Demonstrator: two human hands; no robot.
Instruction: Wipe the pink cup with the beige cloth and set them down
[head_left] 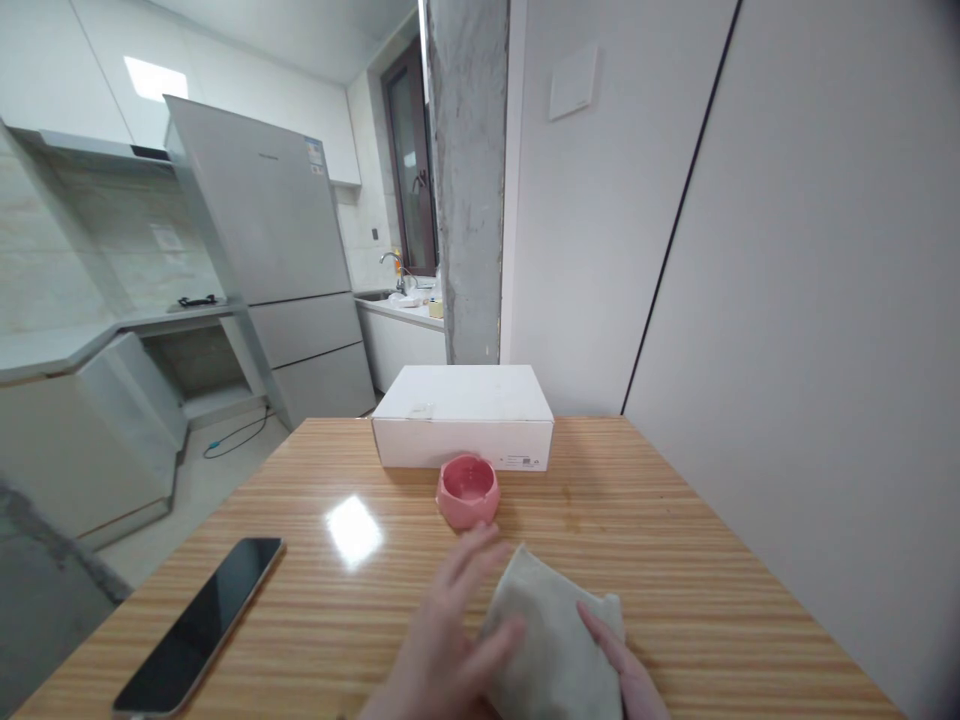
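Note:
A folded grey-beige cloth point(551, 640) lies near the front of the wooden table. At its right edge is my right hand point(634, 675), with one digit on top and the rest hidden below or out of frame. My left hand point(450, 630), blurred by motion, has its fingers spread and its thumb over the cloth's left side. Whether that thumb touches the fabric I cannot tell. Just beyond the left fingertips sits a pink faceted bowl point(468, 495), its inside showing no contents.
Behind the bowl stands a white cardboard box point(461, 420). A black-screened phone point(202, 625) rests at the left of the wooden table point(660, 520). A pale wall panel point(810, 350) runs along the right. The fridge point(262, 220) and sink counter point(401, 330) are farther back.

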